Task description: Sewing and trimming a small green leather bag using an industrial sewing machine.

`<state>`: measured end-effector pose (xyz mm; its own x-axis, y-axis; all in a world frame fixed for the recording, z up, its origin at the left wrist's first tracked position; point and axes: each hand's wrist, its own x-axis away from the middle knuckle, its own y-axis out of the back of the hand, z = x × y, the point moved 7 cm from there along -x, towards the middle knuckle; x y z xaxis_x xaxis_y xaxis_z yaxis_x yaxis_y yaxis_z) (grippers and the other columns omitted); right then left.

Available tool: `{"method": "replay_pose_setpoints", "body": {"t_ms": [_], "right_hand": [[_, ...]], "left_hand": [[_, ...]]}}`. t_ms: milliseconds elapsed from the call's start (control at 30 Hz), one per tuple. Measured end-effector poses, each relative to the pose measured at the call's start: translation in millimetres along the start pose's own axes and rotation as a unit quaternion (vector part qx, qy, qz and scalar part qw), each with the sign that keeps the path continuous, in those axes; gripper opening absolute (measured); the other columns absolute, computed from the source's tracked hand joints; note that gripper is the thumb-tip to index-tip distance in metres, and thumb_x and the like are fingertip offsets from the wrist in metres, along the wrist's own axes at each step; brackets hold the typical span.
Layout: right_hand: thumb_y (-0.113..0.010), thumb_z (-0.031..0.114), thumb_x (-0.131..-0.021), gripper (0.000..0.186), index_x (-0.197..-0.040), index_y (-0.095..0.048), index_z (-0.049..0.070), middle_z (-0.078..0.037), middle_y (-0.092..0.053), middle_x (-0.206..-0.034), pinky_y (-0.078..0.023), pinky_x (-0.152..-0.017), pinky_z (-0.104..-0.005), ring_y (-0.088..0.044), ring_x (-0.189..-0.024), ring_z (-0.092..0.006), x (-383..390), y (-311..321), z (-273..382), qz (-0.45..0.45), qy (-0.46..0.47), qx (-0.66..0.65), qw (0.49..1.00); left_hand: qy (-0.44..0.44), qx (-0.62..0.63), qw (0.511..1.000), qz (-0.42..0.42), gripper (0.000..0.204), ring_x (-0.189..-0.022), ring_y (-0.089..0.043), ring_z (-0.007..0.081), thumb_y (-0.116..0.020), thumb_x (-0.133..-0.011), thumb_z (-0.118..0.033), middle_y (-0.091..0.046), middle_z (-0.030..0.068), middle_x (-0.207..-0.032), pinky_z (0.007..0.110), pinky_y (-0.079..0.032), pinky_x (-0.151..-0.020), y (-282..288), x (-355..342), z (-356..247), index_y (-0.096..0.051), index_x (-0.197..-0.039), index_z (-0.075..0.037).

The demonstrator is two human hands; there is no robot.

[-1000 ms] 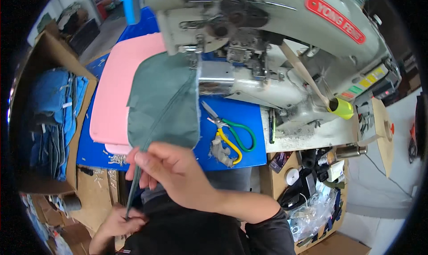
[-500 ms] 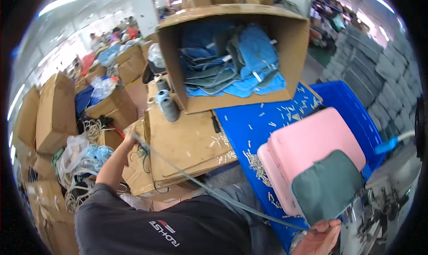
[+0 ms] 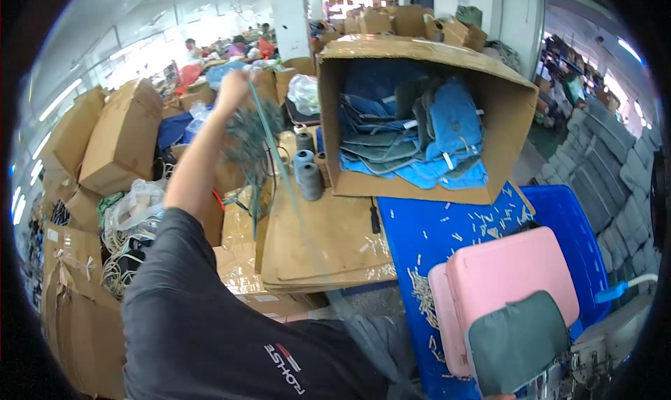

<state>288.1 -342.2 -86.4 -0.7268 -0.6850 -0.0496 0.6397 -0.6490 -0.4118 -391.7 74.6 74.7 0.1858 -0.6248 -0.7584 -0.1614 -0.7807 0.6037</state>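
Observation:
My left hand (image 3: 235, 90) is raised high at the upper left, its fingers closed on a long grey-green fabric strip (image 3: 264, 124). From there the strip runs down and right across the cardboard, blurred by motion. Below the hand hangs a loose, smeared tangle of the same strip (image 3: 249, 141). Of my right hand (image 3: 499, 397) only a sliver shows at the lower edge, by a dark green rounded fabric piece (image 3: 517, 340); its fingers are hidden. That piece lies over pink padded panels (image 3: 514, 267) stacked on the blue table.
A large open carton (image 3: 514, 134) holds blue and grey fabric pieces (image 3: 454, 113). Thread cones (image 3: 309, 181) and a black-handled tool (image 3: 375, 216) stand or lie on flat cardboard (image 3: 321, 239). Small scraps litter the blue table (image 3: 405, 225). A sewing machine (image 3: 604, 358) is at lower right.
My left hand has risen and moved away, drawing the strip upward with a tangle now hanging below it. My right hand has dropped almost out of view. The whole view has shifted.

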Motion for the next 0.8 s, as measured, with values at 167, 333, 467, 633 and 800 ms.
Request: {"method": "replay_pose_setpoints", "body": {"t_ms": [167,333,467,633,800], "right_hand": [[-0.057,0.013,-0.091,0.013,-0.095,-0.064,0.003,-0.001,-0.048,-0.079,-0.036,-0.068,-0.0262,-0.043,-0.074,-0.0131,-6,21,28,-0.084,0.079,-0.067,0.991],[-0.059,0.007,-0.092,0.006,-0.095,-0.063,0.004,-0.004,-0.057,-0.084,-0.038,-0.064,-0.0221,-0.048,-0.073,-0.0125,-6,20,20,-0.123,0.151,-0.007,0.981],[-0.058,0.01,-0.093,0.012,-0.1,-0.063,0.002,-0.006,-0.062,-0.092,-0.038,-0.066,-0.0199,-0.05,-0.076,-0.0118,-9,31,-1,-0.011,0.13,-0.023,0.991],[-0.057,0.023,-0.094,0.027,-0.075,-0.052,0.005,0.001,-0.037,-0.066,-0.029,-0.057,-0.0276,-0.039,-0.064,-0.0125,2,6,8,-0.031,0.025,0.058,0.997],[-0.06,0.016,-0.093,0.018,-0.085,-0.058,0.001,-0.003,-0.048,-0.064,-0.036,-0.051,-0.0246,-0.045,-0.054,-0.0134,22,13,5,-0.056,-0.036,0.057,0.996]], "left_hand": [[0.072,0.086,0.993,-0.043,0.055,-0.05,-0.046,0.0198,-0.067,-0.085,-0.046,-0.05,0.0132,-0.052,0.038,-0.041,-0.053,61,28,-23,-0.056,-0.059,0.002],[0.06,0.24,0.967,0.061,0.038,-0.061,-0.05,0.0097,-0.066,-0.088,-0.029,-0.056,0.0002,-0.06,0.028,-0.043,-0.06,65,33,-60,-0.058,-0.061,-0.002],[-0.042,0.291,0.922,-0.252,0.045,-0.055,-0.043,0.0063,-0.059,-0.094,-0.031,-0.049,-0.001,-0.053,0.027,-0.036,-0.052,158,24,-127,-0.057,-0.061,-0.001],[-0.149,0.062,0.987,-0.002,0.041,-0.06,-0.052,0.0124,-0.07,-0.085,-0.043,-0.058,0.005,-0.06,0.032,-0.042,-0.057,77,9,-157,-0.068,-0.075,-0.003],[-0.33,-0.001,0.863,0.382,0.068,-0.087,-0.059,0.0212,-0.085,-0.056,-0.018,-0.062,0.0099,-0.095,0.033,-0.049,-0.075,11,71,-219,-0.058,-0.118,-0.007]]}}
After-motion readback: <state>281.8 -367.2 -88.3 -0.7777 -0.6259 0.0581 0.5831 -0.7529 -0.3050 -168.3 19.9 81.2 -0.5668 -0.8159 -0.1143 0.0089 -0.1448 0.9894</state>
